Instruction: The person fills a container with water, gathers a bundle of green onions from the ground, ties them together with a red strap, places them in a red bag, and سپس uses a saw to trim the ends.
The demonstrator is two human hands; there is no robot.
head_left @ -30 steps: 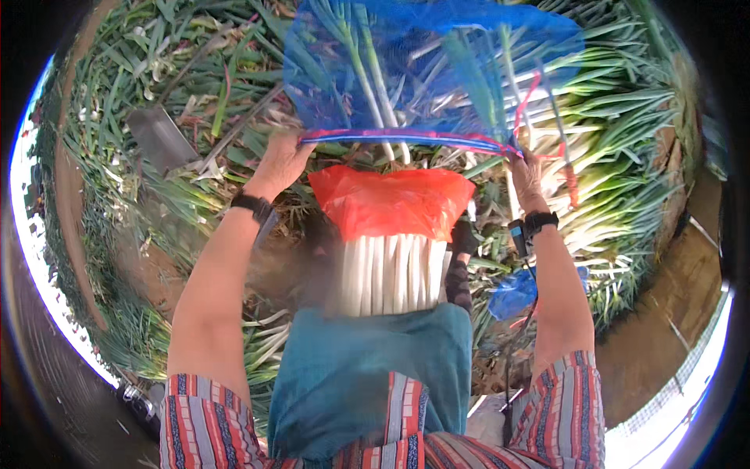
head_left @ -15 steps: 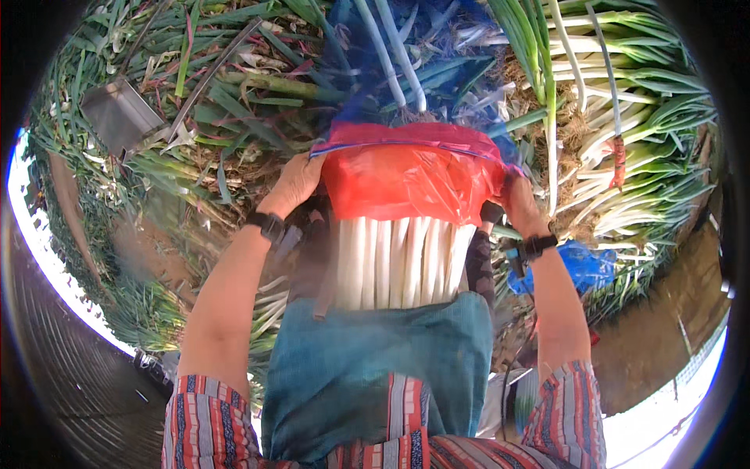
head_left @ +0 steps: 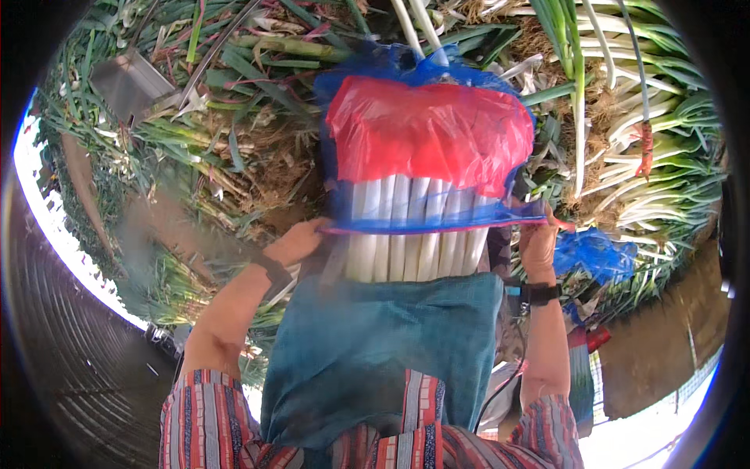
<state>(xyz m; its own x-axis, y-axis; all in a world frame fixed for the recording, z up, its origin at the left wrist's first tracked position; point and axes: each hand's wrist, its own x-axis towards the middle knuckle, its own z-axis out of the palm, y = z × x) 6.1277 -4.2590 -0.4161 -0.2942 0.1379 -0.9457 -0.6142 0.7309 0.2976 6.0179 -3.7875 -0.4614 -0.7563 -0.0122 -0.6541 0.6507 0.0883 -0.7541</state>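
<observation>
In the head view, loose green onions (head_left: 680, 117) lie all around. The bundle of white stalks (head_left: 406, 258) meets the teal apron's (head_left: 383, 352) far edge, long axis running away from the body, red-plastic-wrapped (head_left: 430, 133) end outward. Spread apart, left hand (head_left: 294, 243) and right hand (head_left: 538, 244) clamp opposite sides of the blue mesh bag's (head_left: 422, 223) mouth around it.

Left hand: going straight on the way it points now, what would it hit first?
Most likely the blue net: the left hand is at its rim, pointing up and right, with white stalks inside the mesh. Exact depth is unclear from one view.
</observation>
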